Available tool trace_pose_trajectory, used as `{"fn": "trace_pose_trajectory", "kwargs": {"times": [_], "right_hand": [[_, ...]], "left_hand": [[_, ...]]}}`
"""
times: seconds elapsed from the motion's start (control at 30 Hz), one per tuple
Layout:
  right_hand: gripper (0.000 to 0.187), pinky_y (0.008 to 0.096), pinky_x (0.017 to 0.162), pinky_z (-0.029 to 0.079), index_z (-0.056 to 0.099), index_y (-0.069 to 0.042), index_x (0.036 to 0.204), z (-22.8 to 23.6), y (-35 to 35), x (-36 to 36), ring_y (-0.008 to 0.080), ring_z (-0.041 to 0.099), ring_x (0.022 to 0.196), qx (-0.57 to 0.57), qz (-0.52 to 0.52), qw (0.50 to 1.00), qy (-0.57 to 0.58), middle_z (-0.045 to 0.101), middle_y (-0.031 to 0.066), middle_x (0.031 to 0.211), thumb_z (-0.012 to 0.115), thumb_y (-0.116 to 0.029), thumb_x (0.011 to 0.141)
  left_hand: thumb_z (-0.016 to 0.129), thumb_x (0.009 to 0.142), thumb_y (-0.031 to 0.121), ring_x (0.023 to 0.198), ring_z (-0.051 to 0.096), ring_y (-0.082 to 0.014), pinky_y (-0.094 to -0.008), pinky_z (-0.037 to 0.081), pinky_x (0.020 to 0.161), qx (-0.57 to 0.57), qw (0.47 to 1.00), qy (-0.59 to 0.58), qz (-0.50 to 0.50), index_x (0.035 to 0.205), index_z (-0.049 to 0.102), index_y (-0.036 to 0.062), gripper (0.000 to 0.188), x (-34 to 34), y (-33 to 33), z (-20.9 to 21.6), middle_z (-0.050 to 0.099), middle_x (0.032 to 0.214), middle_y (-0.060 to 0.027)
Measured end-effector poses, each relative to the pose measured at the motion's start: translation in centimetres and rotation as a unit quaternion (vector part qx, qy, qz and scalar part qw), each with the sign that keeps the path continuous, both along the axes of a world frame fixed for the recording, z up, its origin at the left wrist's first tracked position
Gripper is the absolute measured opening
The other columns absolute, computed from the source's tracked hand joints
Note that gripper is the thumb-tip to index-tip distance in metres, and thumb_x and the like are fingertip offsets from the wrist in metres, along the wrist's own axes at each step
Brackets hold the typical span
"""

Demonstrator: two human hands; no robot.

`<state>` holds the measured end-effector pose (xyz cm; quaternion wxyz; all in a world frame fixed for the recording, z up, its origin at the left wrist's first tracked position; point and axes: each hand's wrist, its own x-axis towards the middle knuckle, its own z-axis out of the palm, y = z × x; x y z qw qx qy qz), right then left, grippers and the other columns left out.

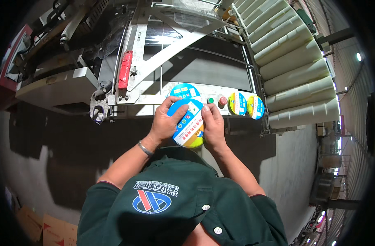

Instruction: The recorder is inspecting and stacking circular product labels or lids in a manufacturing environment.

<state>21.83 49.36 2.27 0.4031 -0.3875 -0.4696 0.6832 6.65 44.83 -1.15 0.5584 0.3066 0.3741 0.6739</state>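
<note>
In front of my chest, a round flat label disc [187, 133], printed in blue, white and yellow, is held between both hands. My left hand [165, 119] is closed on its left side, the thumb lying over the printed face. Closed on the right edge is my right hand [213, 126], its fingers partly hidden behind the disc. Just beyond, a similar blue disc [183, 89] is partly covered by my left hand and the held one. Two more discs, a nearer-middle one [237, 103] and one at its right [255, 107], are on the machine's front ledge.
A green button [211, 100] and a red button [223, 100] sit on the ledge. Large pale rollers [294, 69] line the right. A white slanted bar [171, 49] crosses the machine beside a red-wrapped part [125, 70]. Cardboard boxes [58, 230] stand at lower left.
</note>
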Motion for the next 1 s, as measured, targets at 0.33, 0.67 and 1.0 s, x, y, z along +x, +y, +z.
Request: {"fn": "trace_pose_trajectory", "kwargs": {"times": [0.33,0.67,1.0], "right_hand": [[0.025,0.0241,0.075,0.046,0.056,-0.003,0.108,7.1,-1.2,-0.7,0.0071,0.054,0.079,0.049,0.107,0.992,0.052,0.057,0.0011,0.085,0.045,-0.026,0.104],[0.011,0.0203,0.058,0.041,0.054,-0.002,0.094,9.1,-0.6,0.3,0.0044,0.051,0.066,0.219,0.056,0.970,-0.090,0.057,0.0013,0.077,0.056,-0.011,0.100],[0.018,0.0249,0.070,0.043,0.058,-0.008,0.099,4.9,-1.0,0.0,0.0066,0.050,0.076,-0.038,-0.021,0.993,0.109,0.055,-0.0009,0.084,0.051,-0.024,0.103]], "left_hand": [[0.068,0.093,0.010,0.090,0.060,-0.0069,-0.0221,0.049,0.079,0.194,0.980,-0.028,-0.014,0.107,0.048,0.0050,0.025,-0.8,-2.7,7.9,0.064,0.097,-0.0056],[0.074,0.086,0.012,0.078,0.059,-0.0062,-0.0232,0.050,0.068,0.090,0.983,0.159,0.026,0.101,0.053,0.0031,0.027,-1.9,-1.9,8.4,0.065,0.085,-0.0053],[0.075,0.084,0.007,0.082,0.058,-0.0062,-0.0218,0.049,0.071,0.116,0.990,0.080,-0.028,0.105,0.048,0.0042,0.035,-0.7,-0.9,9.5,0.063,0.092,-0.0050]]}}
